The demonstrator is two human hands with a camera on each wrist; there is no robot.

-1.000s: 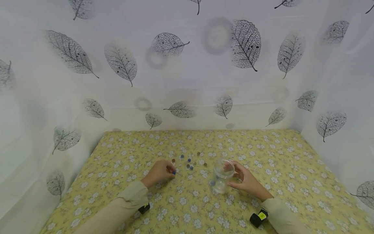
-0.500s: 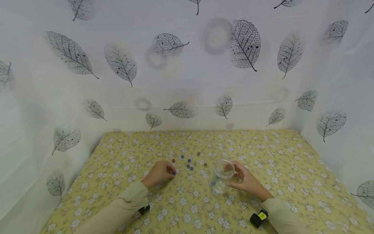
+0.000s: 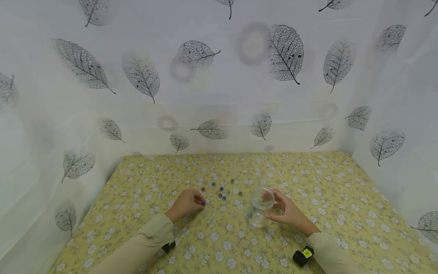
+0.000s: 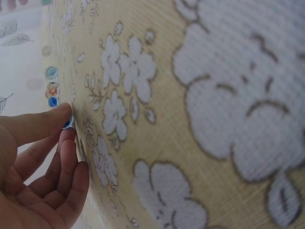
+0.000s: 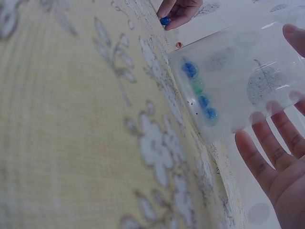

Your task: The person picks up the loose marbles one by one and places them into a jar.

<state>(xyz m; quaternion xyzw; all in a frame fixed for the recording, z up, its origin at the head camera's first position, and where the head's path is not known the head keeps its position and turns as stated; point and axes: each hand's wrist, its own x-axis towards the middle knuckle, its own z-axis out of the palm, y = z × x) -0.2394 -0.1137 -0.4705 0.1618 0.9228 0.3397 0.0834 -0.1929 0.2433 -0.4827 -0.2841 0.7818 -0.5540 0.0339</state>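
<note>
On the yellow flowered cloth (image 3: 342, 198) my left hand (image 3: 202, 201) pinches a small blue marble (image 3: 203, 204) between thumb and fingertips, low against the cloth. The left wrist view shows the same blue marble (image 4: 68, 123) under my thumb, with my left hand (image 4: 66, 126) curled round it. My right hand (image 3: 273, 207) holds a clear plastic cup (image 3: 261, 207) standing on the cloth, thumb on the near side and fingers on the far side. Through the wall of the cup (image 5: 238, 76) I see several blue marbles (image 5: 189, 69) and a green one (image 5: 198, 86).
Several loose marbles (image 3: 221, 188) lie scattered on the cloth between and beyond my hands; three of these marbles (image 4: 52, 88) sit in a row just past my left fingers. White leaf-print curtains (image 3: 219, 95) wall in the back and both sides.
</note>
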